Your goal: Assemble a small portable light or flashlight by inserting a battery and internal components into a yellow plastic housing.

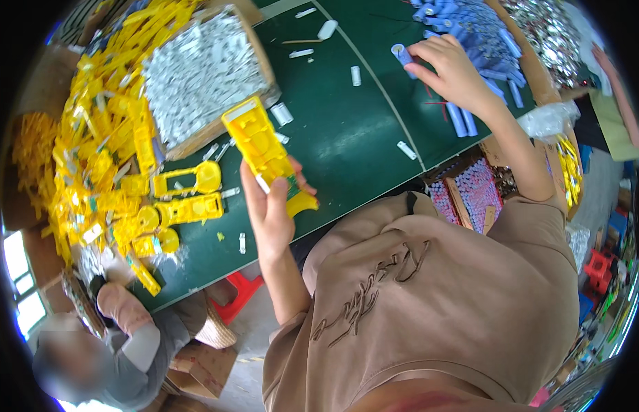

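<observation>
Two hands are working above a dark green surface (326, 130). The left hand (270, 200) is closing around the lower end of a yellow housing (259, 143), its thumb pressing on the near part, and the housing is slanting up and leftward with its compartments showing. The right hand (448, 67) is pinching a blue cylinder (402, 56) between thumb and fingers, well apart from the housing, with the cylinder's pale round end showing. Beneath the right hand, red wires (436, 103) are trailing near a pair of blue cylinders (461, 119) that are lying side by side by the edge. Beyond the hand, a heap of blue cylinders (470, 41) is spreading. Small white pieces (356, 76) are lying scattered between and around the hands. To the left of the housing, a cardboard box (266, 58) is holding a mass of silvery pieces (199, 65), and a large pile of yellow parts (93, 147) is sprawling along the box's far left side and toward the person. At the right end, a clear plastic bag (549, 122) is lying crumpled. A co-worker (130, 350) is sitting at lower left, near a red stool (241, 295).
</observation>
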### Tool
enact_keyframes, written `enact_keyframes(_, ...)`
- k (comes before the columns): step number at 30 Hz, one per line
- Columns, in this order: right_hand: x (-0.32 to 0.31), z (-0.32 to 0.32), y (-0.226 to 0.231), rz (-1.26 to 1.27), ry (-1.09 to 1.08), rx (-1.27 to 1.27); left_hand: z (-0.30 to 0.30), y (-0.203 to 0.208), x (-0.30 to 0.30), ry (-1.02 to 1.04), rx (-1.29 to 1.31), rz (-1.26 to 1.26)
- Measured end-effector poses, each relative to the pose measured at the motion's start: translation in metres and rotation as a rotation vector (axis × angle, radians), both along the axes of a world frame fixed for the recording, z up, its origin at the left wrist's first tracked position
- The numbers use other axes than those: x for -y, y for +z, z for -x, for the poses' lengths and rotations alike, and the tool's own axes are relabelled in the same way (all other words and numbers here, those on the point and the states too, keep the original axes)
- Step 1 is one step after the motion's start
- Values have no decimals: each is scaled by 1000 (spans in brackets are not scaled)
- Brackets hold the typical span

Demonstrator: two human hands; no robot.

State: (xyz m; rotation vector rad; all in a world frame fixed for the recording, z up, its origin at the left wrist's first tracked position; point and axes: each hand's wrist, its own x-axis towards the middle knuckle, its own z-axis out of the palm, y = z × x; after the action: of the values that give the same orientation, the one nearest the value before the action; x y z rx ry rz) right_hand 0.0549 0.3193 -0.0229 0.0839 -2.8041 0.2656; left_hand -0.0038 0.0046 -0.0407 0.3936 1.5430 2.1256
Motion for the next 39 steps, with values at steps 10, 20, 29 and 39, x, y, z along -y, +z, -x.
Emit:
enact_keyframes(10,168,47,11,574,319,-305,-22,14,-13,97,-206,139)
enact_keyframes(20,181,57,-4,455,241,-335,-19,15,-11,144,-210,172)
enact_keyframes(29,186,64,-4,634,245,-40,-14,10,-8,180,-159,172)
enact_keyframes(39,197,70,-10,540,223,-221,-11,9,-5,216,-238,240)
